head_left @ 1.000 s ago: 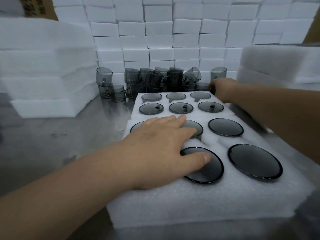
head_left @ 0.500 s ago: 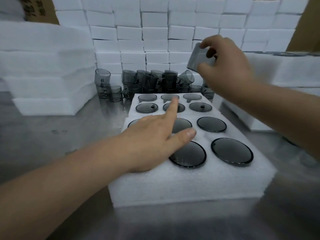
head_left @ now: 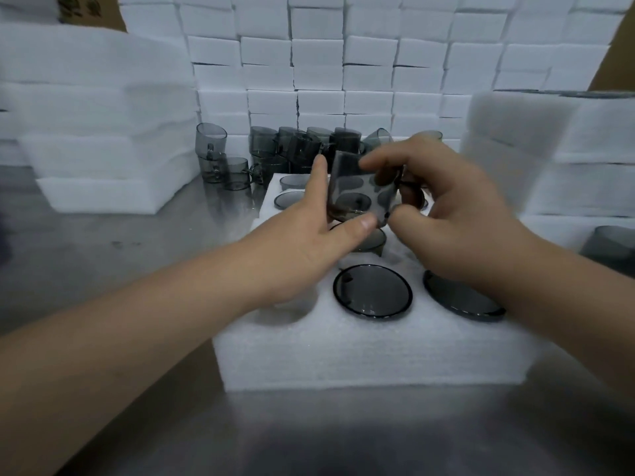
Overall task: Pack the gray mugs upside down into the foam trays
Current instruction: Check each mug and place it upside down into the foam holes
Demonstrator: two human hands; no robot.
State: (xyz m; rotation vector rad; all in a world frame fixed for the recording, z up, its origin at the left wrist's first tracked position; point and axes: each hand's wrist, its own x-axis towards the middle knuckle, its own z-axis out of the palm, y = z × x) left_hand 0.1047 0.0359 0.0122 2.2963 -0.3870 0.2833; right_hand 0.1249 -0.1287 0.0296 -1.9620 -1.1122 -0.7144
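Two bare hands held one gray see-through mug (head_left: pixel 357 190) in the air just above the far half of one white foam tray (head_left: pixel 360 348). The left hand (head_left: pixel 302 249) pinched it between thumb and forefinger, and the right hand (head_left: pixel 446 214) curled its fingers round the other side. To seat it well, the mug probably needed turning mouth down, then pressing level into what looked like an empty pocket (head_left: pixel 295 304) at the near left. Five packed mugs (head_left: pixel 372 290) showed their bases, and the hands hid any others. Roughly ten loose mugs (head_left: pixel 275 149) crowded behind the tray, too overlapped to count exactly.
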